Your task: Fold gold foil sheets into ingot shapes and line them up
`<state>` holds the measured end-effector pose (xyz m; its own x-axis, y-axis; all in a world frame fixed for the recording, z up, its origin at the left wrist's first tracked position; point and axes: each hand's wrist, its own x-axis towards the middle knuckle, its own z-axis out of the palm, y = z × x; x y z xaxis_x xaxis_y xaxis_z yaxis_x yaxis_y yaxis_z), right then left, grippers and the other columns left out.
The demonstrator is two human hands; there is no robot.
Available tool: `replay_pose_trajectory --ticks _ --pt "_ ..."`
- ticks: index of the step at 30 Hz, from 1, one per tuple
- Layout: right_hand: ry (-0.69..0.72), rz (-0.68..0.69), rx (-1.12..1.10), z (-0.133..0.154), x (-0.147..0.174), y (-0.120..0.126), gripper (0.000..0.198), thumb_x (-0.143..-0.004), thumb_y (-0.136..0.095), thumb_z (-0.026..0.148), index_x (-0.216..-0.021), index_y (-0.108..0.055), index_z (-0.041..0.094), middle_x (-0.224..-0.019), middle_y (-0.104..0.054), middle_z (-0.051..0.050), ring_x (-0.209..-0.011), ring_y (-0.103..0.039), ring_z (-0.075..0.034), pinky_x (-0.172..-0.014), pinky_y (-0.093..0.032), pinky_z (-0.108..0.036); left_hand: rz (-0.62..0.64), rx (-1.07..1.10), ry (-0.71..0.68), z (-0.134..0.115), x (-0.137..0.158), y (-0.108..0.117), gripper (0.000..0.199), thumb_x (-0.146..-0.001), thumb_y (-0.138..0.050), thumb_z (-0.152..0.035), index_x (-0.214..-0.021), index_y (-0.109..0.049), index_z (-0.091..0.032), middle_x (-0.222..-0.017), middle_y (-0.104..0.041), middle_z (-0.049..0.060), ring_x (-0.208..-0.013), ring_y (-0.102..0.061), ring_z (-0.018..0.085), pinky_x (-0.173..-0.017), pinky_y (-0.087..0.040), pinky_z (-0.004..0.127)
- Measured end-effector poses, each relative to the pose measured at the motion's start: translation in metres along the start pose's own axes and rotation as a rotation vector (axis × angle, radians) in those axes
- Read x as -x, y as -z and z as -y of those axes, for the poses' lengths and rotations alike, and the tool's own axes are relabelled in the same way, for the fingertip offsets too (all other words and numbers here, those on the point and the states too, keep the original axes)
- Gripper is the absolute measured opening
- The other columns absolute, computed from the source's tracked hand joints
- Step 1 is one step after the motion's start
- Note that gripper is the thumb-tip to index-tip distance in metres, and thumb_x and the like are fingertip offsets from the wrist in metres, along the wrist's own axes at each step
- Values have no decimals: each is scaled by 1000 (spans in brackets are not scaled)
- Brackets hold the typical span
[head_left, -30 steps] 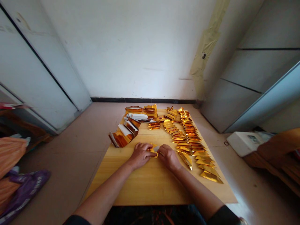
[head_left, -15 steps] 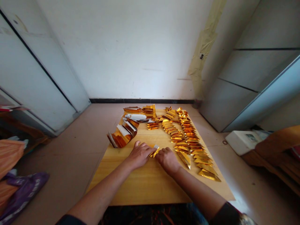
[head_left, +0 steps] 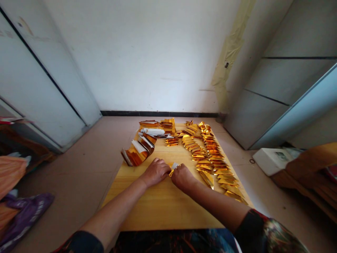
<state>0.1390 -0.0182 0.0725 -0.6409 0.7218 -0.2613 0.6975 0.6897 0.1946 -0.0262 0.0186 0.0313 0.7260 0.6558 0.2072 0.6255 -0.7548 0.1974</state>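
Observation:
Both my hands meet near the middle of the wooden table. Between them is a small piece of gold foil paper with a whitish part showing, mostly covered by fingers. My left hand is closed on its left side, fingers curled together. From the right, my right hand is closed on the same piece. To the right of my right hand lie rows of folded gold foil pieces, overlapping each other. Beyond my left hand stand stacks of gold and white foil paper sheets.
The wooden table stands before a white wall. A small group of folded gold pieces lies near the far middle. On the floor at left are purple and orange bags; a white box sits at right.
My hands have drawn closer together over the foil paper, which is now more covered. My left hand's fingers and thumb have curled in. My right hand has shifted slightly left.

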Motion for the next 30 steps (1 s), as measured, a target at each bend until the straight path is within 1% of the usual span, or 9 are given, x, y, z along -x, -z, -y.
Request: replay_pose_trajectory --ticks 3,5,7,10,12,15,18,23,30 --pt "11 45 22 -1 -4 -1 23 -88 -46 10 -91 -68 8 -88 -69 -18 -83 -64 -25 -71 -43 -37 -16 0 6 1 0 -1 13 -85 -53 -22 -90 -65 -23 -81 -67 1 -84 -57 17 -77 -34 33" --pt "19 35 22 -3 -5 -6 23 -88 -45 10 -88 -68 7 -86 -69 -18 -81 -64 -25 -71 -42 -37 -24 24 10 2 1 -1 13 -83 -54 -20 -90 -65 -23 -82 -67 1 -84 -57 17 -77 -34 33" --pt "30 2 21 -8 -4 -13 23 -88 -44 10 -87 -67 8 -85 -69 -18 -79 -63 -24 -69 -41 -36 -26 56 7 3 2 -1 15 -80 -55 -18 -91 -64 -23 -85 -68 1 -87 -56 18 -78 -35 33" --pt "82 -109 36 -18 -1 -26 24 -89 -40 9 -92 -64 7 -85 -67 -16 -78 -61 -23 -67 -39 -35 -12 76 13 4 2 1 19 -77 -56 -17 -93 -64 -24 -88 -67 0 -90 -56 18 -80 -36 33" --pt "115 -159 33 -25 2 -35 25 -91 -37 10 -93 -62 9 -85 -66 -14 -77 -59 -21 -67 -38 -34 3 71 20 4 2 2 20 -76 -57 -17 -93 -64 -25 -88 -67 0 -91 -55 18 -80 -37 33" --pt "131 -236 19 -36 2 -47 26 -94 -35 13 -94 -60 11 -85 -64 -12 -78 -56 -20 -68 -36 -34 -1 59 22 5 1 1 17 -76 -58 -19 -91 -64 -24 -87 -66 1 -90 -55 18 -80 -38 33" --pt "131 -291 2 -44 0 -57 26 -95 -33 15 -94 -59 13 -84 -62 -10 -77 -53 -19 -68 -34 -33 -36 55 7 6 1 -4 15 -78 -57 -20 -91 -64 -23 -85 -65 2 -89 -55 18 -80 -39 32" --pt "55 -316 -41 -48 -3 -64 25 -97 -35 18 -95 -60 15 -84 -61 -8 -79 -50 -18 -69 -33 -31 -121 8 9 5 1 -16 16 -84 -50 -17 -90 -65 -21 -83 -64 4 -85 -53 18 -79 -41 32" --pt "-167 -309 -121 -36 -1 -61 21 -96 -38 21 -96 -59 17 -94 -59 -8 -87 -49 -19 -73 -35 -30 -198 -11 50 1 -1 -23 20 -87 -47 -17 -86 -67 -19 -79 -65 5 -80 -54 18 -77 -43 33"
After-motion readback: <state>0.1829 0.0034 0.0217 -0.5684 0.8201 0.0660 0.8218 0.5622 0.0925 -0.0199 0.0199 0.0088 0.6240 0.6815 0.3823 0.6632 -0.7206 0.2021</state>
